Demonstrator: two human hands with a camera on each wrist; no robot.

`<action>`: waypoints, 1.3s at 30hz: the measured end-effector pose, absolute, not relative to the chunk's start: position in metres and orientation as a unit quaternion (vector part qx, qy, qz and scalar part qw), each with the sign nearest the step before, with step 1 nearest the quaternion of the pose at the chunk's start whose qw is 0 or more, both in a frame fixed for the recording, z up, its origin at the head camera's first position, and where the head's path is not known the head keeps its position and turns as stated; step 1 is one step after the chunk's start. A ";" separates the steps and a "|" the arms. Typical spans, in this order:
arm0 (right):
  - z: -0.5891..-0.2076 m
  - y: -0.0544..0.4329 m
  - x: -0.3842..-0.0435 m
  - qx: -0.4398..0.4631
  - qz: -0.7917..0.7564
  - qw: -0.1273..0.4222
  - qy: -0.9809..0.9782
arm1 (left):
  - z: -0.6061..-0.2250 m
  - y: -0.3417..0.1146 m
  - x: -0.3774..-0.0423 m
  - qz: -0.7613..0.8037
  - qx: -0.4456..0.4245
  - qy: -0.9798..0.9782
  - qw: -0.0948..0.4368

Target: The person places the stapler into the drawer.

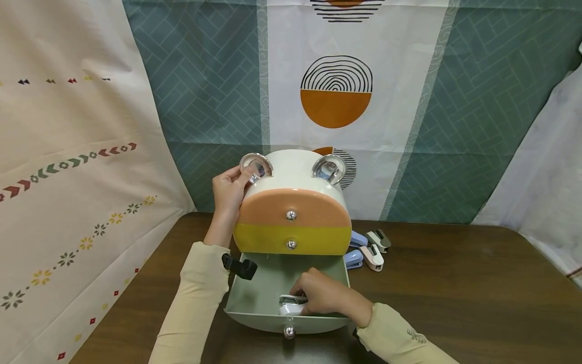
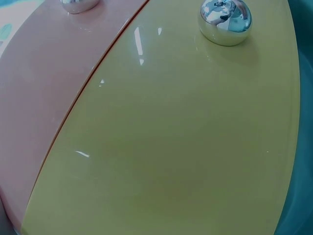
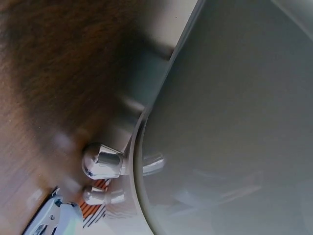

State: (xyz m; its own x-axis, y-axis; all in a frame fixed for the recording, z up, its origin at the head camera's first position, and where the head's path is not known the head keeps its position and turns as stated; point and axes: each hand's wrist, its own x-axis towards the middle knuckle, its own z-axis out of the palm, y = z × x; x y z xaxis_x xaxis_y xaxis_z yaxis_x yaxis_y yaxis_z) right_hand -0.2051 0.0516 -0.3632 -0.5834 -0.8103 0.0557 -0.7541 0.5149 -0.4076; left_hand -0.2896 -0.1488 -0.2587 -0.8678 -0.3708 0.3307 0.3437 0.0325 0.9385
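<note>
A small rounded cabinet [image 1: 295, 169] with a white top has an orange drawer [image 1: 263, 210] and a yellow drawer [image 1: 261, 238] pushed in, and a pale green bottom drawer [image 1: 250, 298] pulled out. My left hand [image 1: 227, 194] is at the cabinet's upper left and grips the left chrome ring [image 1: 268, 163]. Inside the green drawer, near its front wall, my right hand [image 1: 323, 292] holds a white stapler [image 1: 289, 307] by its right end. The left wrist view is filled by the yellow drawer front and its chrome knob [image 2: 225, 20].
Several staplers [image 1: 374, 258], blue, white and grey-green, lie on the brown table [image 1: 445, 273] right of the cabinet. A second chrome ring [image 1: 329, 168] sits at the cabinet's upper right. A patterned curtain [image 1: 209, 101] hangs behind.
</note>
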 end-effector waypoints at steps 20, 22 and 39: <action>-0.339 0.090 -0.199 -0.440 -0.273 0.080 0.852 | -0.259 -0.148 -0.289 -0.701 0.006 -0.667 0.252; -0.334 0.098 -0.197 -0.438 -0.289 0.078 0.848 | -0.259 -0.148 -0.289 -0.702 0.006 -0.666 0.253; -0.324 0.184 -0.216 -0.357 -0.336 0.001 0.872 | -0.259 -0.150 -0.290 -0.698 0.009 -0.670 0.251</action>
